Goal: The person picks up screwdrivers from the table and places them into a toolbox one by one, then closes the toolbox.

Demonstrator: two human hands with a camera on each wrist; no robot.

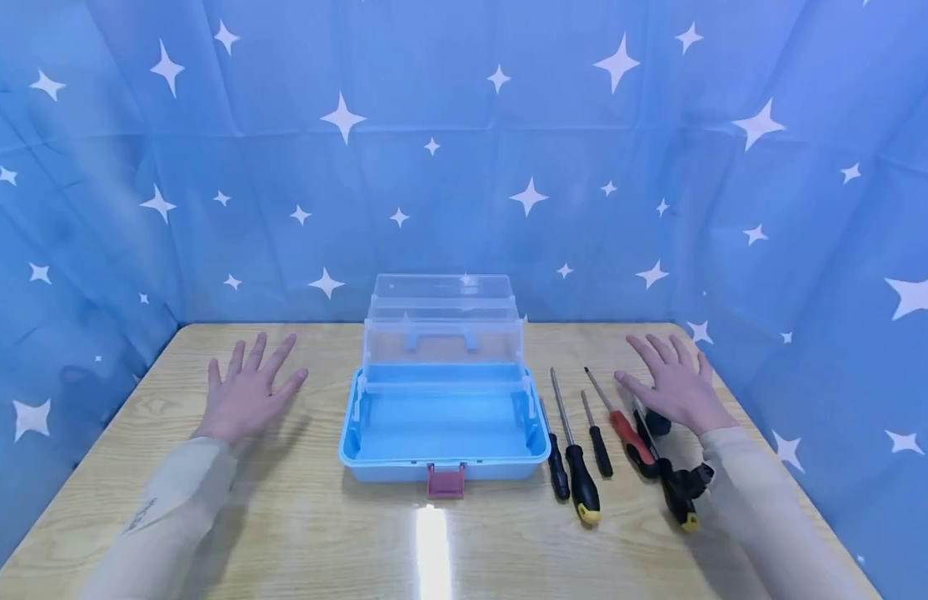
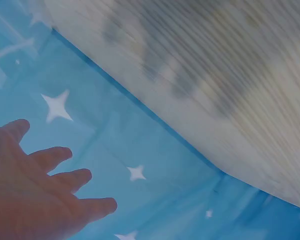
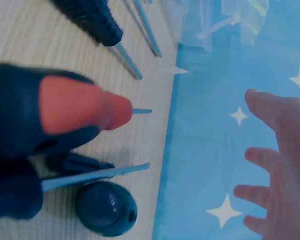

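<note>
My left hand (image 1: 244,393) is spread over the left part of the table, its fingers straight and holding nothing; its shadow falls on the wood. On the other side my right hand (image 1: 677,387) is spread too, over the far ends of several screwdrivers. Nearest to it are a red and black screwdriver (image 1: 631,442) and a black one with a yellow end (image 1: 676,492). Between the hands stands a light blue toolbox (image 1: 441,425), its clear lid (image 1: 443,333) raised and its inside bare. In the right wrist view, the red handle (image 3: 75,105) looms large below the right hand (image 3: 285,165).
Beside the box lie a long black and yellow screwdriver (image 1: 581,483), a short black screwdriver (image 1: 601,450) and another black one (image 1: 557,471). Black rounded items (image 1: 692,481) sit near the right sleeve. A blue star-printed curtain (image 1: 449,167) hangs behind the table (image 1: 321,542).
</note>
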